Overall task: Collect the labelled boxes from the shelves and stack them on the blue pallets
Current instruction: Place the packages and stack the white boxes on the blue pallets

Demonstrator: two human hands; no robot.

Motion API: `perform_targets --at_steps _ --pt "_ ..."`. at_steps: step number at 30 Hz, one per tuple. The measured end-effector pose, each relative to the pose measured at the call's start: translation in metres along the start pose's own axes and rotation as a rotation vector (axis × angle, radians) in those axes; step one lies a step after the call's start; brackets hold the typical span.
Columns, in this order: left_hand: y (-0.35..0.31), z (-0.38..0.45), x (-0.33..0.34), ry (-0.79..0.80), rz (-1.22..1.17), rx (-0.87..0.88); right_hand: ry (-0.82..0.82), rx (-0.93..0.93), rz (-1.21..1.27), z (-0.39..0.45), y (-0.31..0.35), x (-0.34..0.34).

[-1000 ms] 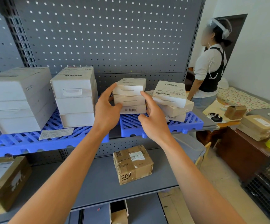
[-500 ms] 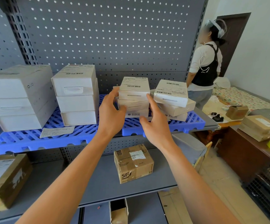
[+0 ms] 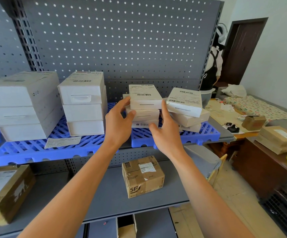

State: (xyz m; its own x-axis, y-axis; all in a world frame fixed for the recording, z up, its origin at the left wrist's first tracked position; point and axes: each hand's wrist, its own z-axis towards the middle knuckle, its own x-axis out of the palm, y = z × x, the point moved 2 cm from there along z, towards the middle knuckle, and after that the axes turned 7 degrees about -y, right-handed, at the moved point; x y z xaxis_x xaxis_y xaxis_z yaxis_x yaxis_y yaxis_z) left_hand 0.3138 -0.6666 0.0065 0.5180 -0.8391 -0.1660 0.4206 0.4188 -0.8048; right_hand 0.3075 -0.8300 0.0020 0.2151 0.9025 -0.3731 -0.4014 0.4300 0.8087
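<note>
The brown carton (image 3: 143,177) at the lower shelf's front edge reads "SF" on its front face. Barcode labels on the white boxes (image 3: 145,97) are illegible.

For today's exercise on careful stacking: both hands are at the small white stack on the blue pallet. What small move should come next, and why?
Probably press the top box square over the two beneath: it sits skewed, with the left hand and right hand flanking the stack.
</note>
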Motion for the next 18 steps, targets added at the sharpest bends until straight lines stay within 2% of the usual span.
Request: perform_targets --at_steps 18 --pt "0.0011 -0.0076 -0.0063 -0.130 -0.094 -0.033 0.015 0.000 0.039 -0.0028 -0.0033 0.0080"
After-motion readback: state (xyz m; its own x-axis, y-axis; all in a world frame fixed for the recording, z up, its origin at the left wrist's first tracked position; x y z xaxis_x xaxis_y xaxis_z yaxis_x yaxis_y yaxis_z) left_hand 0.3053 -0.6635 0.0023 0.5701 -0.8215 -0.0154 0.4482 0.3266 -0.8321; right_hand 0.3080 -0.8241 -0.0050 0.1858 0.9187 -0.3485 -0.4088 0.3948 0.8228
